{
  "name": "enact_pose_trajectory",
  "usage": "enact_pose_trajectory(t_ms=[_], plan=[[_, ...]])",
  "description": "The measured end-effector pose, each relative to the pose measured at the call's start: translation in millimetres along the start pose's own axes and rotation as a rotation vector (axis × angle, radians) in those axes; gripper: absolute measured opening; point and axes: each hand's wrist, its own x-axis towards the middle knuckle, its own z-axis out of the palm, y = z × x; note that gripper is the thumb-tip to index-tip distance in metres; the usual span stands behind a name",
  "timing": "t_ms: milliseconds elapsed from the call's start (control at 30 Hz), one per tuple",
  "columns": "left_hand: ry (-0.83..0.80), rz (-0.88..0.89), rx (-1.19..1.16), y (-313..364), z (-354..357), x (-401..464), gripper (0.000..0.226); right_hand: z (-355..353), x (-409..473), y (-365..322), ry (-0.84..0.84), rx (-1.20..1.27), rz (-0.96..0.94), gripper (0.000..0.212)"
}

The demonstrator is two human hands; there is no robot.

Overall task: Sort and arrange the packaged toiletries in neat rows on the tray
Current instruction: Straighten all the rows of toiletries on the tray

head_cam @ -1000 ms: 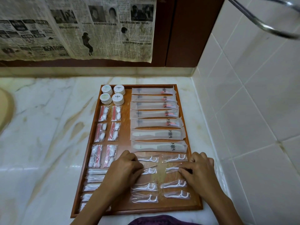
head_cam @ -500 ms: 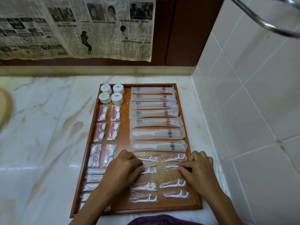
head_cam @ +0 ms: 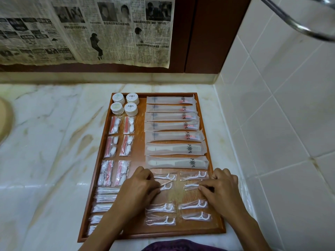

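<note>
On the marble counter, pushed close to the tiled wall on the right, lies a wooden tray of packaged toiletries in rows. A yellowed newspaper hangs on the dark panel behind. Along the tray's right side run five wrapped toothbrushes stacked one behind another, with two wrapped combs nearer the person. Down the left side stand two columns of cotton-bud and pad packets, then flat white sachets partly hidden by the left forearm. Four round white soap tins fill the far left corner. Bagged floss picks sit in two columns at the near right. The left hand rests over the second pick of the left column, its curled fingers pinching the bag's edge. The right hand does likewise with the second pick of the right column, fingers curled and gripping its end.
</note>
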Motion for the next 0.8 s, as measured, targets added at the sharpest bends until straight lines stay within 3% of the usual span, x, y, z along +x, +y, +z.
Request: enact_pose_trajectory(t_ms=[467,533,633,733,800], plan=[[-0.008,0.042,0.073,6.3,-5.1,1.2,0.01,-0.3,0.2,-0.7,0.01,0.013,-0.009,0.017],[0.056,-0.021,0.083,10.9,-8.1,-6.7,0.003,-0.7,0.0,-0.1,0.004,0.024,-0.013,0.015],[0.111,-0.175,0.086,21.0,-4.4,-24.3,0.013,-1.6,0.5,0.3,-0.002,0.037,-0.013,0.014],[0.06,-0.267,0.094,31.6,6.1,-37.5,0.022,-1.7,0.7,-0.2,-0.011,0.031,-0.01,0.014],[0.029,-0.28,0.134,35.5,10.0,-39.4,0.013,-1.6,0.6,-0.2,-0.012,0.029,-0.012,0.014]])
